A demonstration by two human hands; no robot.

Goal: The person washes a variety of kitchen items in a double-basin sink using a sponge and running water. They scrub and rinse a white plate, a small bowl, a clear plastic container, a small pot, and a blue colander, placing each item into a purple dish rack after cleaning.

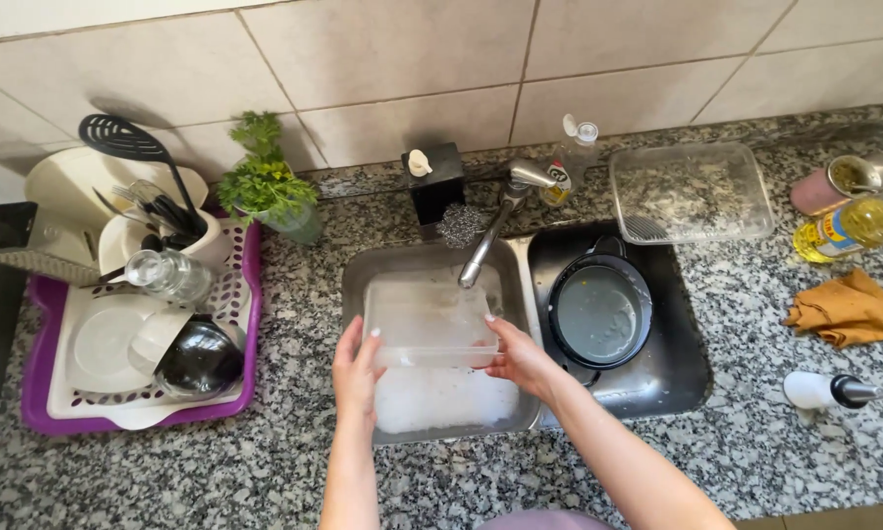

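You are holding a clear rectangular plastic container over the left basin of the steel double sink, just below the spout of the chrome tap. Your left hand clamps its left near corner, thumb over the rim and fingers curled under; your right hand pinches the right near corner the same way. So the container lies between your two hands and slightly beyond them, its far edge toward the tap.

The main risk looks like a slip: the plastic appears wet and soapy, and each hand grips only a corner, so a tilt could drop it into the foam lying in the basin beneath it. A splash could also carry over the divider to the right of the container, where a dark round pan sits in the other basin. Swinging the container upward could knock the tap spout, which hangs close to its far rim.

Left of the sink, a purple and white dish rack is crowded with dishes; a hasty reach that way might topple the glass jar lying on it.
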